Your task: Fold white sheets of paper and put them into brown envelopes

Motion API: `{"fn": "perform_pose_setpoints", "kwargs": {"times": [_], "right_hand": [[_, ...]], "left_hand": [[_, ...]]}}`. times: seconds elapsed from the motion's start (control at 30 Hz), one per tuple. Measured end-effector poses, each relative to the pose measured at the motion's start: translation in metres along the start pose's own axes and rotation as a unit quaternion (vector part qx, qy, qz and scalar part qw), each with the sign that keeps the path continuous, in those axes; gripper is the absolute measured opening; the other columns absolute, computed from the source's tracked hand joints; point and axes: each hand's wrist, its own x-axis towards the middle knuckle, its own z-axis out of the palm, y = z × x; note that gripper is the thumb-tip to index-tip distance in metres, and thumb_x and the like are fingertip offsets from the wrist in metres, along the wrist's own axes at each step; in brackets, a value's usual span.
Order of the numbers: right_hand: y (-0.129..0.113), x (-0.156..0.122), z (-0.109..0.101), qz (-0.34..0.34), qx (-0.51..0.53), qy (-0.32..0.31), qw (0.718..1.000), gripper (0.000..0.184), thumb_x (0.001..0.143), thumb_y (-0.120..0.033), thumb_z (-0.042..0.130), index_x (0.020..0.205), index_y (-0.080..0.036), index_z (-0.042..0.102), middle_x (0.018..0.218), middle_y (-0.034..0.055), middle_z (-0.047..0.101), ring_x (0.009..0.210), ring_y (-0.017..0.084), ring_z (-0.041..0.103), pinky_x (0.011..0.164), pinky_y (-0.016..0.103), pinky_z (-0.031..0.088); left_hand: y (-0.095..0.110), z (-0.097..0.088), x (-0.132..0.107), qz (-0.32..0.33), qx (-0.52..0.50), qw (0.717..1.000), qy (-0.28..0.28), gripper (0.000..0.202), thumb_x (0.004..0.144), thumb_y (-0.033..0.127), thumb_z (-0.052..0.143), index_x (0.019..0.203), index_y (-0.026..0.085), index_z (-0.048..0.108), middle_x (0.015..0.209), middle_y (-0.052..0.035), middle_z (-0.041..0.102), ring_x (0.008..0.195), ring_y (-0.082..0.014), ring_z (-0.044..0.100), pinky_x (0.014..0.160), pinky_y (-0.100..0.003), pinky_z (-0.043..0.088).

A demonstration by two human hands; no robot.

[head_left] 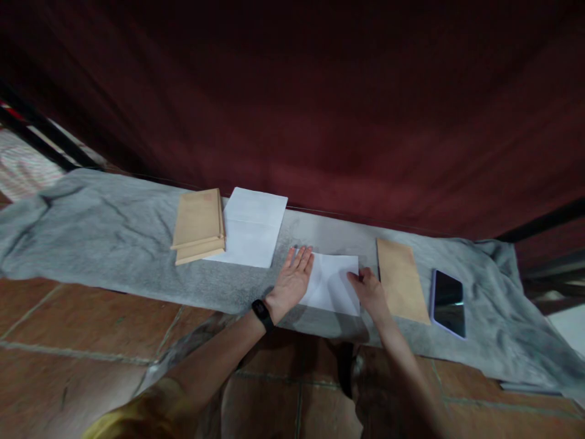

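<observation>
A folded sheet of white paper (336, 283) lies on the grey cloth between my hands. My left hand (294, 277) rests flat on its left side, fingers stretched out, with a black band on the wrist. At the paper's right edge, my right hand (368, 289) has its thumb and fingers pinched together on the sheet. Just right of that hand lies a brown envelope (402, 280). Farther left, a larger white sheet (253, 225) with a crease across it is partly covered by a stack of brown envelopes (198, 216).
The grey cloth (114, 231) covers a long, narrow bench. A phone (448, 303) lies face up near its right end. Behind the bench hangs a dark red curtain (320, 122). Brown floor tiles (91, 323) show in front, below my arms.
</observation>
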Motion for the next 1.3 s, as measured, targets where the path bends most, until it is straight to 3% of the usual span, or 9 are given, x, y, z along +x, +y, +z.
{"fn": "perform_pose_setpoints", "kwargs": {"times": [0.13, 0.33, 0.6, 0.7, 0.83, 0.93, 1.03, 1.2, 1.3], "right_hand": [[-0.001, 0.005, 0.003, 0.009, 0.135, 0.005, 0.991, 0.021, 0.079, -0.038, 0.061, 0.09, -0.02, 0.06, 0.07, 0.0016, 0.064, 0.067, 0.021, 0.063, 0.061, 0.03, 0.047], [-0.01, 0.006, 0.01, -0.015, 0.231, 0.024, 0.973, 0.052, 0.079, -0.036, 0.057, 0.127, -0.016, 0.052, 0.081, 0.0018, 0.067, 0.068, 0.018, 0.062, 0.064, 0.031, 0.051], [-0.019, 0.006, -0.026, -0.058, 0.39, -0.063, 0.917, 0.066, 0.081, -0.038, 0.064, 0.143, -0.022, 0.046, 0.103, 0.0048, 0.072, 0.08, 0.019, 0.066, 0.071, 0.031, 0.054], [-0.019, 0.006, -0.04, -0.05, 0.438, -0.101, 0.892, 0.066, 0.081, -0.039, 0.069, 0.142, -0.026, 0.049, 0.1, 0.0009, 0.073, 0.078, 0.017, 0.065, 0.066, 0.027, 0.051], [-0.018, 0.009, -0.049, -0.035, 0.486, -0.132, 0.863, 0.063, 0.076, -0.039, 0.076, 0.135, -0.03, 0.056, 0.098, -0.002, 0.074, 0.079, 0.016, 0.066, 0.068, 0.026, 0.05], [-0.014, 0.014, -0.046, -0.035, 0.457, -0.105, 0.882, 0.06, 0.074, -0.04, 0.077, 0.13, -0.028, 0.06, 0.092, -0.0012, 0.075, 0.073, 0.016, 0.065, 0.065, 0.026, 0.05], [-0.006, 0.02, -0.037, -0.053, 0.391, -0.055, 0.917, 0.055, 0.076, -0.043, 0.073, 0.126, -0.023, 0.062, 0.092, 0.0023, 0.075, 0.072, 0.017, 0.065, 0.065, 0.028, 0.051], [0.005, 0.02, -0.023, -0.122, 0.203, 0.074, 0.969, 0.043, 0.089, -0.037, 0.054, 0.125, -0.016, 0.064, 0.111, 0.014, 0.072, 0.081, 0.021, 0.067, 0.076, 0.039, 0.057], [0.007, 0.016, -0.019, -0.174, 0.117, 0.088, 0.974, 0.042, 0.092, -0.028, 0.047, 0.13, -0.016, 0.061, 0.123, 0.017, 0.068, 0.101, 0.026, 0.068, 0.091, 0.046, 0.056]], "left_hand": [[-0.001, 0.001, 0.001, -0.026, -0.028, 0.999, 0.006, 0.053, 0.096, 0.012, 0.031, 0.147, 0.009, 0.045, 0.159, -0.0175, 0.038, 0.15, -0.0264, 0.03, 0.126, -0.053, 0.015], [-0.003, -0.003, 0.007, -0.083, -0.104, 0.99, 0.034, 0.052, 0.103, 0.03, 0.032, 0.15, 0.011, 0.041, 0.156, -0.0148, 0.044, 0.148, -0.0258, 0.036, 0.123, -0.049, 0.025], [-0.017, -0.02, 0.016, -0.103, -0.232, 0.963, 0.09, 0.055, 0.1, 0.035, 0.043, 0.15, 0.013, 0.04, 0.15, -0.0149, 0.052, 0.142, -0.0266, 0.044, 0.121, -0.049, 0.029], [-0.022, -0.029, 0.016, -0.109, -0.321, 0.937, 0.088, 0.057, 0.096, 0.039, 0.052, 0.147, 0.015, 0.046, 0.136, -0.0145, 0.064, 0.123, -0.0275, 0.06, 0.11, -0.046, 0.043], [-0.026, -0.033, 0.015, -0.134, -0.467, 0.873, 0.026, 0.048, 0.089, 0.044, 0.061, 0.127, 0.015, 0.065, 0.096, -0.0083, 0.075, 0.079, -0.0208, 0.067, 0.074, -0.032, 0.053], [-0.028, -0.032, 0.017, -0.143, -0.541, 0.828, -0.017, 0.031, 0.082, 0.041, 0.064, 0.097, 0.016, 0.073, 0.079, -0.0031, 0.07, 0.068, -0.0172, 0.061, 0.062, -0.026, 0.046], [-0.031, -0.031, 0.019, -0.158, -0.587, 0.793, -0.04, 0.021, 0.076, 0.038, 0.064, 0.074, 0.017, 0.067, 0.067, 0.0005, 0.062, 0.062, -0.0143, 0.055, 0.057, -0.024, 0.039], [-0.032, -0.033, 0.016, -0.228, -0.631, 0.741, -0.021, 0.019, 0.072, 0.037, 0.063, 0.072, 0.018, 0.061, 0.063, 0.0039, 0.056, 0.058, -0.0122, 0.05, 0.054, -0.023, 0.035], [-0.031, -0.034, 0.013, -0.29, -0.663, 0.69, -0.006, 0.016, 0.068, 0.032, 0.064, 0.075, 0.019, 0.061, 0.063, 0.0049, 0.056, 0.056, -0.0117, 0.051, 0.053, -0.022, 0.036]]}}
